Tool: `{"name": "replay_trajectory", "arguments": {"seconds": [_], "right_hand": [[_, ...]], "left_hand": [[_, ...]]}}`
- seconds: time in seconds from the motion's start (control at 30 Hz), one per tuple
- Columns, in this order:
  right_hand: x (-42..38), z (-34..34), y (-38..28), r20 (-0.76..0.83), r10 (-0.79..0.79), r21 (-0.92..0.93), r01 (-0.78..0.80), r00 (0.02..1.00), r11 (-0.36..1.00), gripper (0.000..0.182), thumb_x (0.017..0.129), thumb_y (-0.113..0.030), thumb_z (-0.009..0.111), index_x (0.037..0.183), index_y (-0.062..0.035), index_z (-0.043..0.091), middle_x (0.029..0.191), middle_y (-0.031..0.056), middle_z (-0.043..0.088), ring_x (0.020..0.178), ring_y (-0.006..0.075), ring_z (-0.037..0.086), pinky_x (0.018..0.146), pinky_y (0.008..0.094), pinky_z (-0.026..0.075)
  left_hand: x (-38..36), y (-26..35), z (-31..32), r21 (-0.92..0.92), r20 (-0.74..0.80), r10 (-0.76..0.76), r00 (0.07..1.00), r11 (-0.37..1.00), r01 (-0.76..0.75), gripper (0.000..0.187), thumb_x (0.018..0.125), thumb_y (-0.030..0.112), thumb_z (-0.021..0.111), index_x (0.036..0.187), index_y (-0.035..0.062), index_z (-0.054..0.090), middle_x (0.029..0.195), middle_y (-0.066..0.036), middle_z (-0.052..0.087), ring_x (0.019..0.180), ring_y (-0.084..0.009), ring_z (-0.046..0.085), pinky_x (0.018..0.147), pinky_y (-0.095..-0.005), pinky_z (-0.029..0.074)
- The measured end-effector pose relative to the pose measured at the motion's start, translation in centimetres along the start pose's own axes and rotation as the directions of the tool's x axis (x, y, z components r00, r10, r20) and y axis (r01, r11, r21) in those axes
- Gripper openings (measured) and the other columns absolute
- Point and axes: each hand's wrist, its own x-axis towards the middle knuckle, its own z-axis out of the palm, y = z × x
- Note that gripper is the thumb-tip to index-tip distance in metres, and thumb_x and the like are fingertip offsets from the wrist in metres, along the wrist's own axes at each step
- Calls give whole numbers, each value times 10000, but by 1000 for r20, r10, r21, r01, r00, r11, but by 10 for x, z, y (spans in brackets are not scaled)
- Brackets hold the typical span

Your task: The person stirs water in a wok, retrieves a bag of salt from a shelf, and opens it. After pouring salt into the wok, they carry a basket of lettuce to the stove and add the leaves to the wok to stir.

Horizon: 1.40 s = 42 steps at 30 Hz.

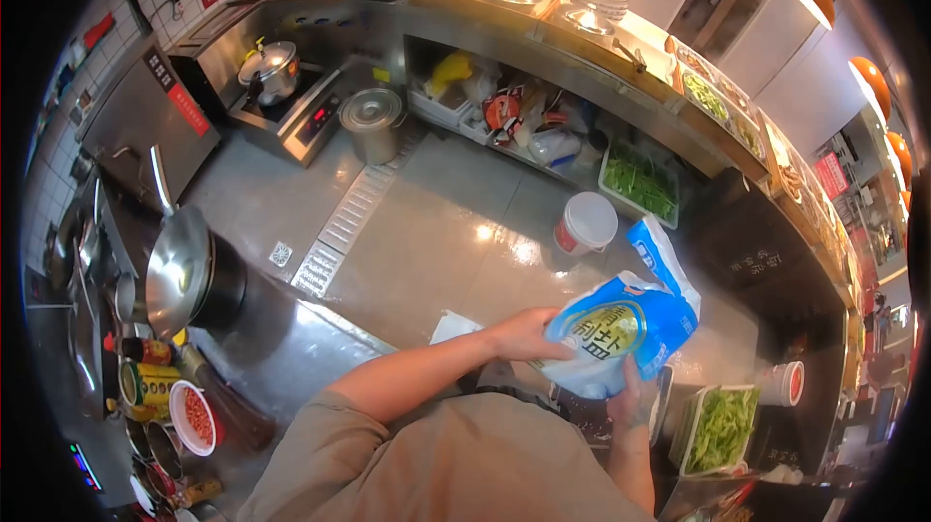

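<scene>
A blue and white bag of salt [606,328] is held up in front of me, tilted, with its printed face toward me. Its torn top strip [659,255] stands up at the upper right. My left hand [529,335] is closed on the bag's left side, the thumb lying over the front. At the lower right, my right hand [635,396] grips the bag's bottom edge. Below the bag, a dark container [587,420] is partly hidden by it and by my body.
A white bucket [587,223] stands on the floor beyond the bag. Trays of green vegetables [722,430] sit to the right. On the left are a wok [179,265] and a bowl of peanuts [194,417]. A lidded steel pot [371,125] stands farther back.
</scene>
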Motion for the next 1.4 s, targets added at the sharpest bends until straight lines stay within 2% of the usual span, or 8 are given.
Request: {"name": "replay_trajectory", "arguments": {"seconds": [0.1, 0.3, 0.4, 0.63, 0.93, 1.07, 1.23, 1.4], "right_hand": [[77, 2, -2, 49, 30, -31, -29, 998, 999, 360, 868, -69, 606, 1217, -16, 534, 1155, 73, 599, 1046, 180, 555, 940, 326, 413], [208, 35, 2, 190, 146, -126, -123, 971, 984, 344, 872, -96, 615, 1201, -19, 548, 1146, 67, 603, 1040, 176, 556, 916, 328, 426], [257, 64, 13, 295, 188, -112, -162, 937, 980, 347, 851, -88, 652, 1186, -53, 569, 1120, 43, 623, 1020, 159, 566, 914, 320, 424], [361, 138, 47, 384, 234, -164, -183, 893, 969, 306, 879, -114, 641, 1170, -36, 586, 1088, 40, 634, 965, 130, 570, 865, 301, 448], [469, 242, 68, 236, 384, -320, -302, 893, 898, 447, 893, -191, 635, 1282, -37, 478, 1209, 72, 568, 1089, 177, 523, 954, 347, 410], [524, 265, 105, 243, 597, -258, -542, 765, 800, 498, 899, -249, 633, 1310, -35, 450, 1252, 86, 546, 1129, 219, 525, 964, 391, 423], [585, 305, 155, 297, 739, -391, -629, 605, 672, 452, 843, -312, 692, 1174, -27, 574, 1107, 85, 631, 976, 214, 609, 852, 357, 486], [641, 317, 223, 325, 932, -493, -813, 158, 309, 512, 812, -327, 724, 1198, -35, 558, 1121, 91, 633, 1016, 209, 609, 866, 355, 491]], "left_hand": [[46, 4, -30, -171, -98, -119, 988, 980, 101, 554, 811, 98, 720, 1303, 25, 475, 1209, -78, 596, 1095, -150, 544, 973, -317, 430], [107, 24, -115, -148, -197, -214, 957, 971, 187, 527, 834, 170, 708, 1298, 53, 487, 1208, -79, 593, 1114, -182, 546, 924, -355, 468], [110, 59, -148, -229, -286, -511, 811, 858, 460, 535, 838, 250, 703, 1305, 98, 491, 1233, -84, 573, 1135, -220, 534, 854, -404, 512], [140, 35, -246, -426, -368, -425, 827, 868, 256, 516, 849, 288, 688, 1301, 122, 503, 1233, -64, 567, 1132, -215, 531, 755, -406, 551], [192, 44, -401, -344, -486, -476, 733, 875, 340, 373, 839, 345, 678, 1100, 80, 652, 1011, -79, 665, 900, -188, 608, 728, -362, 499], [204, 21, -448, -126, -683, -339, 647, 927, 353, 312, 815, 328, 678, 942, 45, 703, 849, -115, 679, 739, -225, 636, 704, -334, 489], [203, 7, -478, 58, -843, -175, 509, 911, 409, 247, 761, 239, 683, 877, 21, 698, 865, -162, 667, 851, -290, 643, 754, -366, 491], [210, 9, -492, 145, -930, -9, 367, 909, 391, 140, 728, 103, 651, 814, -3, 684, 896, -153, 671, 924, -276, 640, 796, -359, 493]]}}
